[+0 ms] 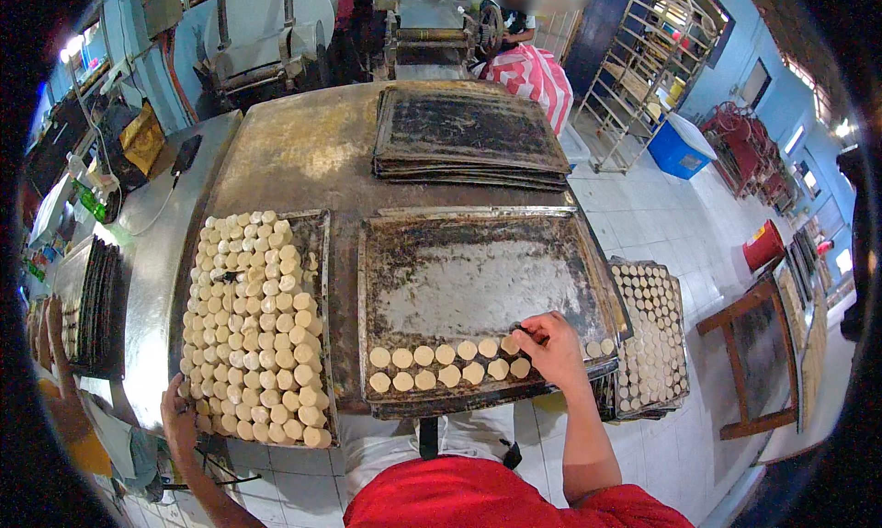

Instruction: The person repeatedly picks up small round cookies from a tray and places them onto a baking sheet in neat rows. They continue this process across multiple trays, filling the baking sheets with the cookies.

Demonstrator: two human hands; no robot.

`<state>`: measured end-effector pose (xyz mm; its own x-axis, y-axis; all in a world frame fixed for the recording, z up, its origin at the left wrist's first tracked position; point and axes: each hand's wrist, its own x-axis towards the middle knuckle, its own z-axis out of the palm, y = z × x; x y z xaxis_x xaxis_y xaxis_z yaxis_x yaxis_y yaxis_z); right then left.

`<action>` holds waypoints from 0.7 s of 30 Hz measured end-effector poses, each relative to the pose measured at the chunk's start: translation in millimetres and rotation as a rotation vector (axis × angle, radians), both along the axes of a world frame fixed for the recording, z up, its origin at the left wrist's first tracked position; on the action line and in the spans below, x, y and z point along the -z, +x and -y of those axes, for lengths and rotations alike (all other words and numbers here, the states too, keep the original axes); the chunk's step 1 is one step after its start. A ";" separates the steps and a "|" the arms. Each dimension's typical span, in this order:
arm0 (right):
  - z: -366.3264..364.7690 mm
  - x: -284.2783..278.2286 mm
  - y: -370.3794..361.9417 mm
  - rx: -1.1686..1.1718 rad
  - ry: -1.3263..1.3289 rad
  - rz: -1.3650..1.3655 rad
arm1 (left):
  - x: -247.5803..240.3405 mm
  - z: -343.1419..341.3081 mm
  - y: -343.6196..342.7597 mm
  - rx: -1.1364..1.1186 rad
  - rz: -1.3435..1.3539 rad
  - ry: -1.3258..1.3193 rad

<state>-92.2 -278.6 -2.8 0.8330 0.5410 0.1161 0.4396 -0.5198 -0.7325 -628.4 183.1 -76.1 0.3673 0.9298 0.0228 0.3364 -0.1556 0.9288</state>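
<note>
Pale discs [467, 351] are set in two rows along the near edge of a tray [478, 280]; more are massed on the left tray [322, 229]. They are judged light, soft, easily dented, best pinched by the rim. One is met by the right hand [551, 346], fingertips close together (its grip cannot be told); at the left tray's edge, the grip of the left hand [178, 408] is unclear. Both trays are borne by a worn table [294, 151]; beyond, a rack [634, 68] is seen.
</note>
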 end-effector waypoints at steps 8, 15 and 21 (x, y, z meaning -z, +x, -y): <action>2.4 -1.1 -0.3 0.008 -0.018 0.001 | -9.9 5.5 -3.1 -0.042 -0.336 0.303; 4.0 7.0 3.1 -0.004 0.000 0.042 | -44.6 24.5 17.7 -0.239 0.139 0.230; -4.4 -13.3 3.1 -0.004 -0.002 0.008 | -116.2 99.8 123.1 -0.217 0.418 -0.004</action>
<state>-89.1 -274.2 10.5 0.8299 0.5445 0.1219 0.4477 -0.5194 -0.7279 -505.2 83.3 40.1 0.1243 0.9845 0.1240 -0.0427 -0.1195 0.9919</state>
